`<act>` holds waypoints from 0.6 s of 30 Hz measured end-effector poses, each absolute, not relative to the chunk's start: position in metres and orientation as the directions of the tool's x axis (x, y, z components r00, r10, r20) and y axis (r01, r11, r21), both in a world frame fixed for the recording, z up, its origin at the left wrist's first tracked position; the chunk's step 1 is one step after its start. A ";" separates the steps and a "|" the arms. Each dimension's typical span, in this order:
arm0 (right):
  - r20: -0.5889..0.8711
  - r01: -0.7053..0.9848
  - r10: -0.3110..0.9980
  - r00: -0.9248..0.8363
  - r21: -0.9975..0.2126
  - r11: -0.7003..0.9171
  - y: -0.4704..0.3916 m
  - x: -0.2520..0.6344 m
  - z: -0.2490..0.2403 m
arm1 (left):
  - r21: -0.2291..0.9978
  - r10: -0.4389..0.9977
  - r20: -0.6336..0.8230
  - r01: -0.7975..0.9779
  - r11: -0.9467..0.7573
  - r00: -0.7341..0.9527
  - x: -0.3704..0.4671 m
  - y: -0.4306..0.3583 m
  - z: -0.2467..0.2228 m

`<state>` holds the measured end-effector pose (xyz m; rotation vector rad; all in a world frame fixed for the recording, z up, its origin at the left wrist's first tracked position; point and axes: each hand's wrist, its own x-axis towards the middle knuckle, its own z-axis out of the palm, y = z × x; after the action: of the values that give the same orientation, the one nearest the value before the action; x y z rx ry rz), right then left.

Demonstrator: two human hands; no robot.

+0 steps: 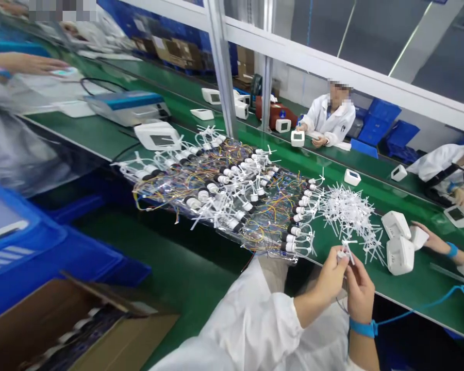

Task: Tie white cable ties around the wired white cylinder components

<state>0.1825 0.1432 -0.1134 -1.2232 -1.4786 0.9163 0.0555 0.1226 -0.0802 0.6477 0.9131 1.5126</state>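
Near the bench edge, my left hand [330, 275] pinches a small white cylindrical part [342, 255] with white cable ties standing up from it. My right hand [360, 291], with a blue wrist strap, is pressed close beside it, its fingers at the white ties. A thin wire hangs below the hands. Just beyond them lies a heaped pile of white cable ties [348, 208]. To the left, rows of white-and-black sensor parts [294, 232] with looped ties and coloured wires rest on clear plastic bags.
White device housings [400, 255] stand right of the pile, with another person's hand [429, 239] on one. A blue coiled cord [417, 308] runs right from the wrist strap. Lower left are an open cardboard box [127, 340] and blue bins [15, 247]. People sit across the line.
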 end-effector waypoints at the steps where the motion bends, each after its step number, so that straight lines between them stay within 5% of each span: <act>1: 0.188 0.268 0.982 -0.031 -0.945 0.189 0.137 0.182 -0.113 | 0.840 0.982 -0.117 -0.542 0.019 -0.147 0.056 0.118 -0.081; 10: 0.126 0.246 0.976 -0.176 -0.955 0.167 0.115 0.175 -0.103 | 0.839 0.973 -0.178 -0.539 0.074 -0.144 0.058 0.092 -0.074; 18: 0.117 0.364 0.989 -0.089 -0.921 0.142 0.098 0.164 -0.109 | 0.879 0.969 -0.245 -0.431 0.204 -0.041 0.047 0.068 -0.061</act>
<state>0.1643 0.0979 -0.1088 -1.3438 -1.5925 0.9535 0.0473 0.0679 -0.0605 0.6739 1.0485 1.2800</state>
